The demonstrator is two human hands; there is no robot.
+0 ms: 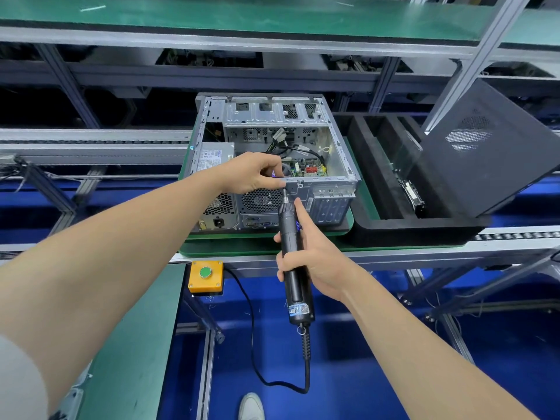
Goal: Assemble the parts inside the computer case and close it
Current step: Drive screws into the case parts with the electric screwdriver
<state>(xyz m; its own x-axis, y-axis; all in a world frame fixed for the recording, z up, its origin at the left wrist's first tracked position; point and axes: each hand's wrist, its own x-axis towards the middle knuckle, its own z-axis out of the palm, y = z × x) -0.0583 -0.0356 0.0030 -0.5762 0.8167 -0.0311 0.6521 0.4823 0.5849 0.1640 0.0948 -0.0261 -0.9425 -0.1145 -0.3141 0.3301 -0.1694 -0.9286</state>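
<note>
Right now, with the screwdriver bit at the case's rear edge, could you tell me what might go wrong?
1. The left hand pinches the computer case at its rear edge, its fingers right beside the bit of the electric screwdriver; a slip could catch them.
2. The cord loops low near the shoe; a snag might jerk the tool in the right hand.
3. The side panel leans tilted on the foam tray and may slide.

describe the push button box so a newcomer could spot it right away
Start at the open silver metal computer case on the green pallet. Just below its near left corner sits a small yellow plastic box. Only it carries a round green button.
</note>
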